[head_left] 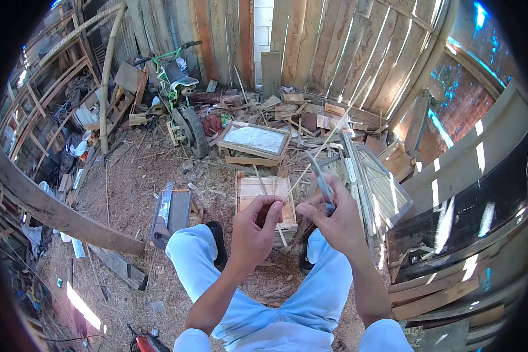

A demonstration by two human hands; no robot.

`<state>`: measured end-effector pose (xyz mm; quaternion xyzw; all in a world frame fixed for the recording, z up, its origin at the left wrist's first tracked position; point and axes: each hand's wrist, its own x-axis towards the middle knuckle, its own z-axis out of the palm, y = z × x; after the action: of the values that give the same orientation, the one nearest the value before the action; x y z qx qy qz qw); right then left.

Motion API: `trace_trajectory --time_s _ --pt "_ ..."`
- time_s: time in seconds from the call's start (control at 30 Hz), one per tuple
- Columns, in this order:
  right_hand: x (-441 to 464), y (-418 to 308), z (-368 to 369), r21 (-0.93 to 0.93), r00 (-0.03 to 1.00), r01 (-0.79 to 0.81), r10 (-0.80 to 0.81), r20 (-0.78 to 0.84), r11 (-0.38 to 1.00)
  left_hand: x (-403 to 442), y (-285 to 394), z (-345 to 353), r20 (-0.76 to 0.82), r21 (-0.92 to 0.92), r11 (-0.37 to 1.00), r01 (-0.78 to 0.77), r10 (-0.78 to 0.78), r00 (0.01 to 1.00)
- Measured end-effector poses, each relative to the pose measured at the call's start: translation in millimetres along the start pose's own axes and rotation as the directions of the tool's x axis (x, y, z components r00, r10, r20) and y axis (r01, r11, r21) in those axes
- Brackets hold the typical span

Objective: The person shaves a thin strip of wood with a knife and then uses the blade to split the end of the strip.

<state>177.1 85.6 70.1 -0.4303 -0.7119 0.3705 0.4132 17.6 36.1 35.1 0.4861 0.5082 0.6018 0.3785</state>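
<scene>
In front of my knees, my left hand (258, 218) is closed, pinching a long thin wooden strip (302, 176) between thumb and fingers. The strip slants up and away to the right, past my other hand. A second thin strip (259, 179) passes behind my left fingers; whether they grip it too is unclear. My right hand (336, 214) is wrapped round what looks like a knife (318, 172), its greyish blade blurred and pointing up and left. Below both hands, between my feet, stands a pale wooden box (255, 189), partly hidden by my left hand.
A framed panel (255, 139) lies beyond the box, near scrap wood (293, 108). To the left are a small grey-topped stool (180, 210) and a green bike (179, 88). Slatted panels (381, 179) lean at right. A thick beam (64, 208) crosses the left side.
</scene>
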Motion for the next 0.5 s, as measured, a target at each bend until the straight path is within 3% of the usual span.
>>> trace_trajectory --time_s 0.03,0.1,0.13,0.2,0.33,0.4,0.5 --pt "0.4 7.1 2.4 0.000 1.000 -0.001 0.001 0.000 1.000 0.5 1.3 -0.5 0.009 -0.007 1.000 0.014 -0.013 1.000" --pt "1.7 23.2 6.9 -0.055 0.954 0.278 -0.282 -0.098 0.959 1.0 3.4 0.3 0.004 -0.015 1.000 0.015 -0.015 1.000" --pt "0.5 21.3 6.1 -0.055 0.955 0.277 -0.281 -0.098 0.959 1.3 3.9 0.5 -0.002 -0.021 1.000 0.015 -0.015 1.000" --pt "-3.1 11.1 2.5 0.210 0.996 0.079 -0.087 0.033 0.975 2.1 4.3 -0.7 0.011 -0.021 1.000 0.012 -0.012 1.000" --pt "-6.8 -8.6 -6.2 0.324 0.977 -0.098 0.029 0.210 0.941 1.0 9.9 -1.6 0.042 -0.037 0.999 0.030 -0.028 0.999" --pt "-7.2 -12.1 -5.3 0.446 0.905 -0.296 0.099 0.413 0.845 -2.8 11.5 -1.3 0.061 -0.071 0.997 0.036 -0.032 0.998" --pt "-7.0 -9.0 -6.8 0.426 0.864 -0.280 0.033 0.502 0.860 -6.0 16.6 -3.3 0.105 -0.104 0.993 0.052 -0.041 0.994"
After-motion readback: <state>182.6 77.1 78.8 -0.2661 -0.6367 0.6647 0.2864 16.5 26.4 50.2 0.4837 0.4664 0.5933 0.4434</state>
